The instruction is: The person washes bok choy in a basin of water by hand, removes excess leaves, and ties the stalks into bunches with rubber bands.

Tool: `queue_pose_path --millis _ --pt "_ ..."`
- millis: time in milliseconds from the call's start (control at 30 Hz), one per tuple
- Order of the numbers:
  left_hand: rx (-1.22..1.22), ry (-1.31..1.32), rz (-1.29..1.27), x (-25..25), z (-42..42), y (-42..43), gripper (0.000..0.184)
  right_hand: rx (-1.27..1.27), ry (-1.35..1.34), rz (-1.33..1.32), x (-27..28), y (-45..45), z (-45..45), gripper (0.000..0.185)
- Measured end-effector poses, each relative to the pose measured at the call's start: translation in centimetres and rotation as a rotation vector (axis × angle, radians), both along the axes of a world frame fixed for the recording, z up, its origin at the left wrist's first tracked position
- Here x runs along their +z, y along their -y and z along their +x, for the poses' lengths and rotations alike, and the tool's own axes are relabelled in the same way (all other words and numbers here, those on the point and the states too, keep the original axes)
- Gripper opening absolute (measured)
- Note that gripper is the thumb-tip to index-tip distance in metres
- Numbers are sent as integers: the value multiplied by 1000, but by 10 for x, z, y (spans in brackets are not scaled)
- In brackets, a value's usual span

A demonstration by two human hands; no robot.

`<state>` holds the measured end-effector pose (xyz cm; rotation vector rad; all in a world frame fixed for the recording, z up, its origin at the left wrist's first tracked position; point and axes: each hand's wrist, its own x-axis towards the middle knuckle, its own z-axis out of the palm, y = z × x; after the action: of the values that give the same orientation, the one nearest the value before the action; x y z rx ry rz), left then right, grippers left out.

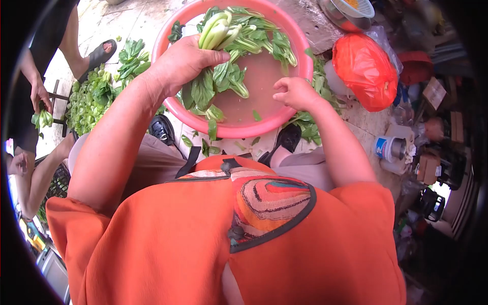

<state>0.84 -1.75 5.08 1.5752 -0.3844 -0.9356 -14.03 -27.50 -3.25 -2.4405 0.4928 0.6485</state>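
My left hand (pixel 185 63) is closed around a bunch of bok choy (pixel 216 33), its pale stem ends pointing up and its leaves hanging down. It is over the left side of a pink basin (pixel 308 56) of cloudy brownish water. More bok choy (pixel 282 48) floats along the far side of the basin. Over the right part of the rim, my right hand (pixel 296 94) holds nothing; its fingers are loosely bent and apart. Loose leaves (pixel 212 129) stick to the near rim.
Heaped greens (pixel 91 101) lie on the floor at left, where another person's hand (pixel 39 95) holds a small bok choy. Right of the basin are a red plastic bag (pixel 365 71), a white bucket (pixel 390 148) and clutter. My shoes (pixel 162 129) flank the basin's near side.
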Motion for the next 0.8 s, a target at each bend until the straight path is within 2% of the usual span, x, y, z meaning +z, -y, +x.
queue_pose_path --millis 100,167,200,267,300,367,400,467,500,567,633,667,733,800 --pt "53 -60 -2 9 5 -2 19 -27 -34 69 -60 -21 10 51" --pt "103 -42 2 -2 11 -5 19 -287 -77 188 -97 -35 21 51" --pt "127 -48 1 -4 13 -8 19 -274 -73 188 -114 -45 26 51" --pt "155 -56 11 -3 15 -10 19 -754 19 425 -145 -66 32 47" --pt "152 -56 8 -4 15 -11 19 -781 -23 535 -155 -72 37 37" --pt "151 -109 43 -8 18 -13 19 -741 -46 622 -148 -87 36 33" --pt "154 -107 38 -11 19 -12 18 -749 -43 619 -142 -83 37 33" --pt "124 -116 41 -14 23 -13 18 -510 -134 622 -133 -72 36 33" --pt "100 -123 46 -15 24 -12 17 -517 -137 617 -134 -60 34 33" --pt "104 -133 50 -9 20 -6 16 -658 9 534 -141 -25 37 36" --pt "116 -158 21 -7 19 -2 16 -857 198 230 -148 1 38 50" --pt "107 -156 24 -8 19 -1 17 -858 197 228 -149 11 35 50" --pt "91 -154 41 -10 19 0 18 -1178 202 305 -139 23 35 61" --pt "81 -175 59 -9 19 1 19 -1134 133 230 -136 30 40 64"
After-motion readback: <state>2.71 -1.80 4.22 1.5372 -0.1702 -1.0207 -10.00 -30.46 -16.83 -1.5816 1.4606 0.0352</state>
